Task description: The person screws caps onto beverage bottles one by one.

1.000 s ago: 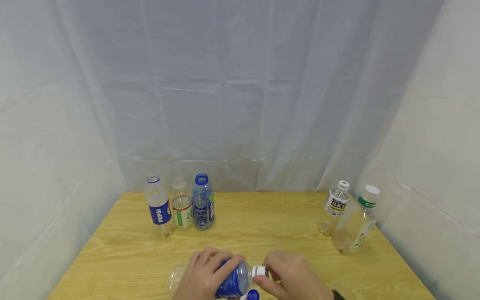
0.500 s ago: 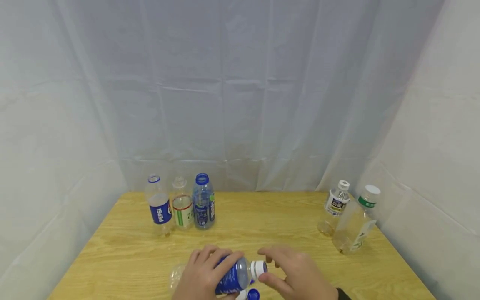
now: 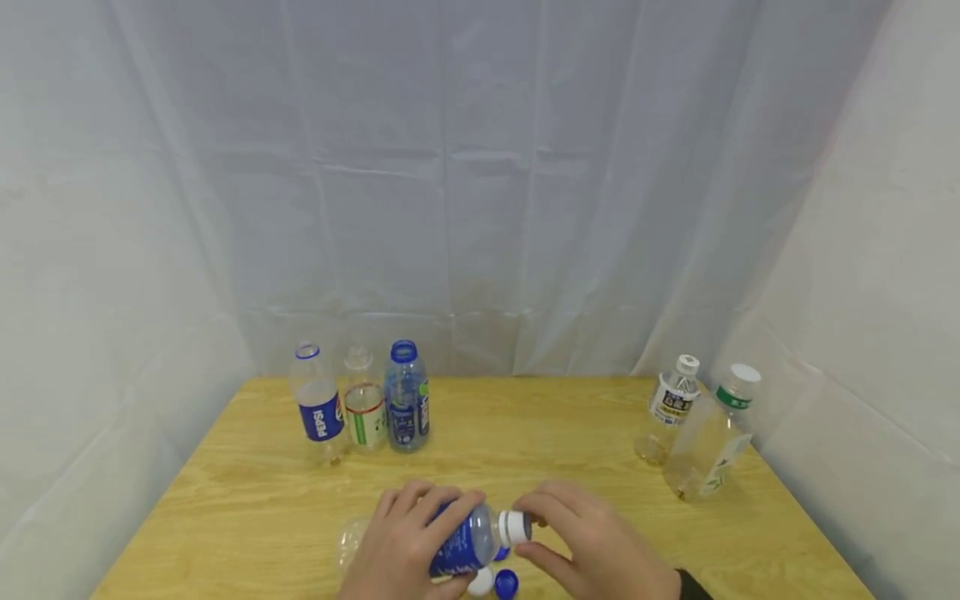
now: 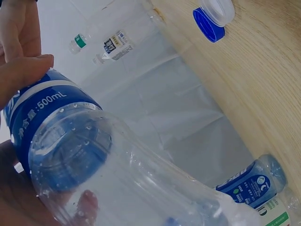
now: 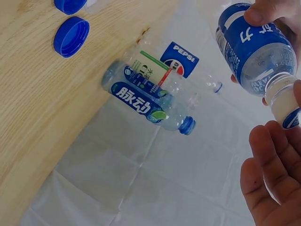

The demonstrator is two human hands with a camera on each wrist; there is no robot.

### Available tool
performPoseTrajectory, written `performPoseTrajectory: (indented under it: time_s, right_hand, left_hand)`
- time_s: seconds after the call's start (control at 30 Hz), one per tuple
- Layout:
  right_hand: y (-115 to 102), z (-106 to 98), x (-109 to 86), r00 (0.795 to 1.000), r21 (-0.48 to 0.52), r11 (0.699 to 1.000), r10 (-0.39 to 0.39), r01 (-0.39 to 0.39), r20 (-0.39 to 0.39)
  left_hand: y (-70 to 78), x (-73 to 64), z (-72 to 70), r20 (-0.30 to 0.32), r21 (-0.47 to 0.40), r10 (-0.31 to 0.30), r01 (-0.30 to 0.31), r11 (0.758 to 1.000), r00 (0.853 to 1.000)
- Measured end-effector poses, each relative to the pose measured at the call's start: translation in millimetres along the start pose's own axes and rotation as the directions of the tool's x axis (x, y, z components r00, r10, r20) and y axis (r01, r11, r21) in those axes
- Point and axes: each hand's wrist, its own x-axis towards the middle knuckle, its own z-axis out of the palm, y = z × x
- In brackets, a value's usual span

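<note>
Gripping with left hand (image 3: 408, 542), fingers curled, back uppermost, extending right hand (image 3: 592, 542) towards it, thumb apart, between left and right edges of worktop (image 3: 247, 500)

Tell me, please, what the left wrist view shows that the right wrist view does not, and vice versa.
Only the left wrist view shows the green-banded bottle and the white-labelled bottle. Only the right wrist view shows the Pepsi bottle and the white cap on the held bottle. Both show the held bottle in the left hand, the blue bottle, the green-striped bottle and a loose blue cap.
</note>
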Motion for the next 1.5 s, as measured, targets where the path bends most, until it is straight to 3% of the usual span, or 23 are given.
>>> performPoseTrajectory:
  time_s: [0.2,0.33,0.5,0.63,0.73,0.83,1.03,1.5]
  right_hand:
    - [0.4,6.2,0.1,1.000,-0.040,0.999,0.006,-0.008,-0.029]
    - [1.2,10.1,0.3,0.999,-0.071,0.997,0.003,-0.006,-0.052]
    - [0.1,11.9,1.0,0.996,-0.094,0.991,0.090,-0.092,-0.018]
    - [0.7,12.0,-0.4,0.990,-0.049,0.989,0.144,-0.143,0.013]
    - [3.1,10.9,-3.9,0.993,0.029,0.993,0.113,-0.113,0.026]
    - [5.2,9.1,-6.8,1.000,0.067,0.998,0.020,-0.021,0.008]
    - [7.2,9.9,-4.9,0.990,0.055,0.990,-0.127,0.130,-0.061]
    - [6.6,10.6,-4.1,0.986,0.013,0.987,-0.160,0.160,-0.039]
  left_hand:
    - [1.3,0.5,2.1,-0.016,0.007,0.029,-0.029,1.000,0.999]
    - [4.2,-0.1,2.5,0.003,-0.010,0.012,-0.012,1.000,1.000]
    - [7.4,-1.5,1.6,0.060,-0.022,-0.029,0.030,0.999,0.998]
    - [5.4,-2.5,3.9,0.053,-0.031,-0.028,0.030,0.999,0.998]
    - [1.7,-4.0,5.1,0.025,-0.026,-0.016,0.017,1.000,1.000]
    - [-1.7,-5.1,4.9,0.013,-0.021,-0.009,0.009,1.000,1.000]
    - [-3.5,-3.7,3.6,0.031,-0.044,-0.002,0.004,0.999,1.000]
    - [2.4,-1.7,-1.0,0.113,-0.106,-0.049,0.061,0.992,0.992]
